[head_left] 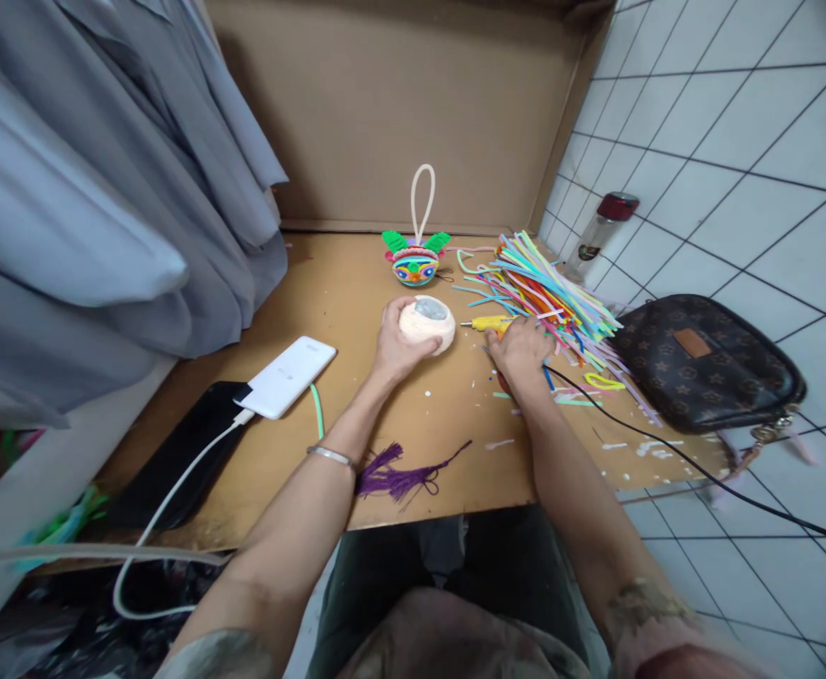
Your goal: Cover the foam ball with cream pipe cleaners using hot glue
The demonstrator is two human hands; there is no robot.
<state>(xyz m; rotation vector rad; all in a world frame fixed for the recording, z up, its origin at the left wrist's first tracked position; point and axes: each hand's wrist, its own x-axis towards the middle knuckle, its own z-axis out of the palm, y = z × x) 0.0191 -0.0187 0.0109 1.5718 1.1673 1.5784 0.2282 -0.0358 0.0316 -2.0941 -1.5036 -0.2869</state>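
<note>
In the head view my left hand [393,341] is wrapped round a cream-coloured ball [425,336] with a greyish patch on top, at the middle of the table. My right hand [522,347] is closed over a yellow hot glue gun [490,322], whose metal nozzle points left at the ball; part of its body is hidden under the fingers. A colourful animal-head ornament [415,266] with green ears and a white loop stands just behind the ball. Close to my left forearm lies a purple tassel [403,476].
Bundled coloured craft stems [558,292] spread behind my right hand. A brown patterned bag [710,363] and a clear bottle [592,243] stand at the right. At the left are a white power bank [286,377] with a cable, a black phone-like slab [179,462] and a hanging grey cloth [116,179]. A black cord [668,443] runs off right.
</note>
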